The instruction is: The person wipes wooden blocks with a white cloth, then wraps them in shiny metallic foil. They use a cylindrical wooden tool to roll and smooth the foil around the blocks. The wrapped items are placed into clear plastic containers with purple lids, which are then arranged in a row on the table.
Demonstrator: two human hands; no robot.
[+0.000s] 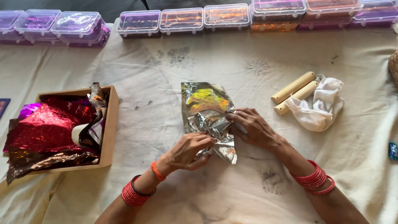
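A crumpled sheet of shiny silver foil (pixel 205 112) with a yellow iridescent sheen lies in the middle of the cloth-covered table (pixel 174 79). My left hand (pixel 188 151) pinches the foil's lower edge from the left. My right hand (pixel 253 127) presses and grips its right edge, fingers curled into the creases. Both wrists wear red bangles. Part of the foil is hidden under my fingers.
A wooden tray (pixel 110 124) at the left holds red and dark foil sheets (pixel 49 124) and a white roll. Two wooden sticks (pixel 295 92) and a white cloth (pixel 321 105) lie at the right. Clear plastic boxes (pixel 182 20) line the far edge.
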